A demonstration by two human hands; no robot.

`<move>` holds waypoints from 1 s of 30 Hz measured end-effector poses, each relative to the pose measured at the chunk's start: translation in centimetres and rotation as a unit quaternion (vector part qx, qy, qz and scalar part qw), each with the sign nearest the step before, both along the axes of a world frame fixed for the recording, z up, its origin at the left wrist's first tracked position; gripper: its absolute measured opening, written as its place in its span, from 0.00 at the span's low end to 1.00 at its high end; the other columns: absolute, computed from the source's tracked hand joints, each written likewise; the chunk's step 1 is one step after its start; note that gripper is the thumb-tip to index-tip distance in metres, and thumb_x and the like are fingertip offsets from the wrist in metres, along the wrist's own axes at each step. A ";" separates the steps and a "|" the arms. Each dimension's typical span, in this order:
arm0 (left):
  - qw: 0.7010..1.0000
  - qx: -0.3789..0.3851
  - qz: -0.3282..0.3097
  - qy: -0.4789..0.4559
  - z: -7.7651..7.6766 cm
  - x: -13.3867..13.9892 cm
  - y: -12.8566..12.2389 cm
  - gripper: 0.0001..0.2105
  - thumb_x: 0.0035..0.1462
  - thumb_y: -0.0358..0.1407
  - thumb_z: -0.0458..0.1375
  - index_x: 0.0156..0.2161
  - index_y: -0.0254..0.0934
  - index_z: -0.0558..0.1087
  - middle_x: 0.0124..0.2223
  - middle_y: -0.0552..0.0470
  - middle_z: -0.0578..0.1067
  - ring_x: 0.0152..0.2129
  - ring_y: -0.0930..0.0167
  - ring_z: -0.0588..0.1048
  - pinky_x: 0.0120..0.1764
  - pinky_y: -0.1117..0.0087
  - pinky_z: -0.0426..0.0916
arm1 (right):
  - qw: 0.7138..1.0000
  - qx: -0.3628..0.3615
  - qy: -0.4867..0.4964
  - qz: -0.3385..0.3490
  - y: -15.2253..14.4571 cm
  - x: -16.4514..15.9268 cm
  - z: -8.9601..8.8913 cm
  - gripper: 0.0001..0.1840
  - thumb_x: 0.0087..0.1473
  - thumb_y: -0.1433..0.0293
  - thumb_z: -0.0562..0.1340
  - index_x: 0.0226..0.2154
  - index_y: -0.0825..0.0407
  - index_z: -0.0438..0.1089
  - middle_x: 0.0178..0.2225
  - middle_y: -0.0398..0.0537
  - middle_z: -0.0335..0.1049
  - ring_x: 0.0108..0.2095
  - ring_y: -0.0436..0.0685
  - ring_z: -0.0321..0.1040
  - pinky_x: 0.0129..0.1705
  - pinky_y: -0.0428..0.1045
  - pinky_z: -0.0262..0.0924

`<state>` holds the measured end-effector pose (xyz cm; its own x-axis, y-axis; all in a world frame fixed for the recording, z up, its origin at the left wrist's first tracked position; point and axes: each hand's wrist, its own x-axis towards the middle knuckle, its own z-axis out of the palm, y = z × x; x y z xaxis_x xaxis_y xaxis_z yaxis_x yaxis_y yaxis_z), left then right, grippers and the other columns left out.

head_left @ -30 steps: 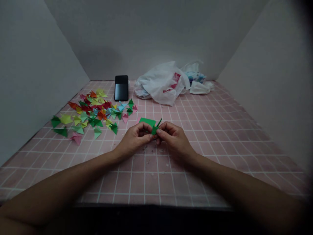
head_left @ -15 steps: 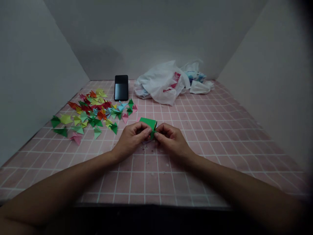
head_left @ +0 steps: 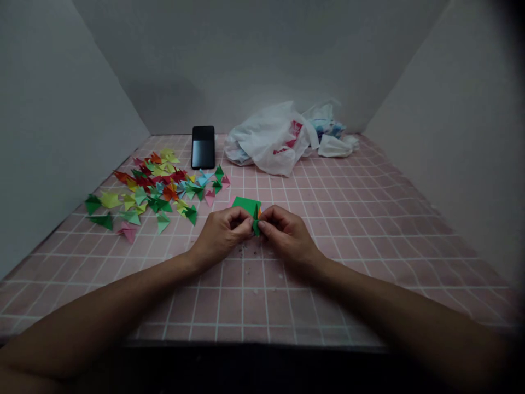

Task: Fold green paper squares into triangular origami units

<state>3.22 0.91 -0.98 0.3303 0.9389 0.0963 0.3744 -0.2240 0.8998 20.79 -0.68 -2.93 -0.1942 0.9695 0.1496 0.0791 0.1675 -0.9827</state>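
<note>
Origami piece (head_left: pixel 256 226), green, pinched between left hand (head_left: pixel 223 230) and right hand (head_left: pixel 289 234), seemingly for steadiness. Folds too small to tell.

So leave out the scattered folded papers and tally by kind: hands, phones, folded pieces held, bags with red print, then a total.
Hands: 2 (left hand, right hand)
Black phone: 1
Green folded piece, held between both hands: 1
White bag with red print: 1
Total: 5
</note>
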 end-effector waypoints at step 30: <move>0.994 0.098 -0.041 -0.013 0.0 -0.2 -0.1 0.06 0.58 0.36 0.61 0.35 0.34 0.77 0.30 0.52 0.77 0.27 0.73 0.74 0.31 0.73 0.65 | 0.996 -0.061 0.065 0.005 -0.3 0.0 0.5 0.12 0.54 0.63 0.65 0.28 0.50 0.62 0.23 0.36 0.61 0.22 0.47 0.59 0.25 0.46 0.53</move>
